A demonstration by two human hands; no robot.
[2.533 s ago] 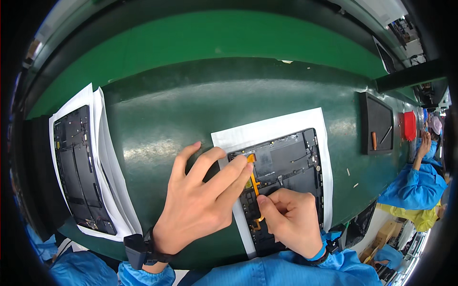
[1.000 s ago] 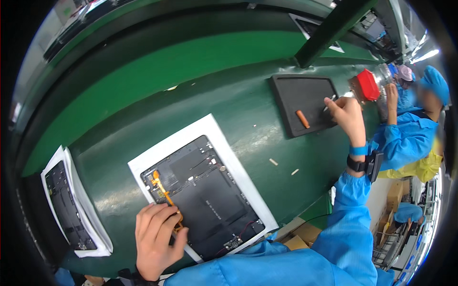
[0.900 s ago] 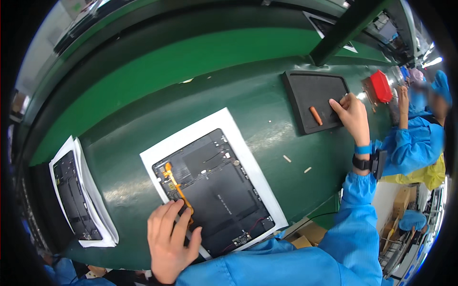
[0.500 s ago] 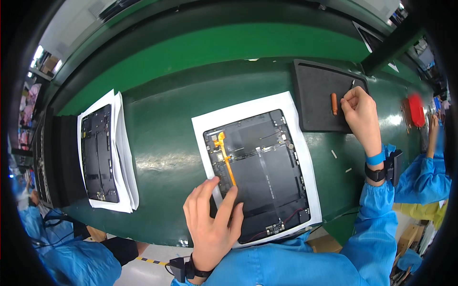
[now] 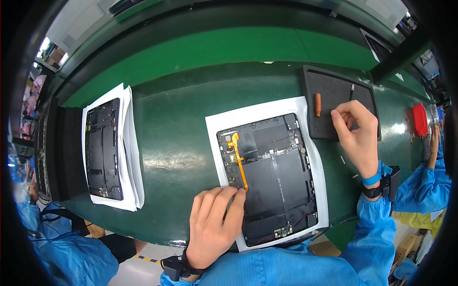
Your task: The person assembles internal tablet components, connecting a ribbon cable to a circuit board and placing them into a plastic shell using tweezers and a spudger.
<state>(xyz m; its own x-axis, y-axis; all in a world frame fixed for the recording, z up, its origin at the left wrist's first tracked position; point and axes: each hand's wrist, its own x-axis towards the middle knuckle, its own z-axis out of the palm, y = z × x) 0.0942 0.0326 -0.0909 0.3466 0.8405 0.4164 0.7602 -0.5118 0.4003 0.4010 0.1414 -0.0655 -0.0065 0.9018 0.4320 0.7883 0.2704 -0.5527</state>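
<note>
An opened tablet (image 5: pixel 267 209), its dark inner parts bare, lies on white paper (image 5: pixel 322 190) in front of me. A thin orange flex cable (image 5: pixel 240 162) runs along its left side. My left hand (image 5: pixel 214 224) rests at the tablet's left edge, thumb and fingertips drawn together on the cable's lower end. Over the near part of a black tray (image 5: pixel 329 86), my right hand (image 5: pixel 357 136) has its fingers curled and thumb against forefinger; anything between them is too small to make out. A brown cylindrical handle (image 5: pixel 318 105) and a slim dark tool with a pale tip (image 5: pixel 352 91) lie in the tray.
To the left, a second opened tablet (image 5: pixel 102 152) lies on stacked white sheets (image 5: pixel 133 162) beside black foam (image 5: pixel 70 152). A red container (image 5: pixel 420 119) stands at far right, near another person's hand (image 5: pixel 434 138). Small pale bits (image 5: pixel 342 159) lie by the tray.
My left fingers, spread before, have come together at the flex cable's end. My right hand has drawn back from the slim tool toward me. The whole view has shifted slightly.
</note>
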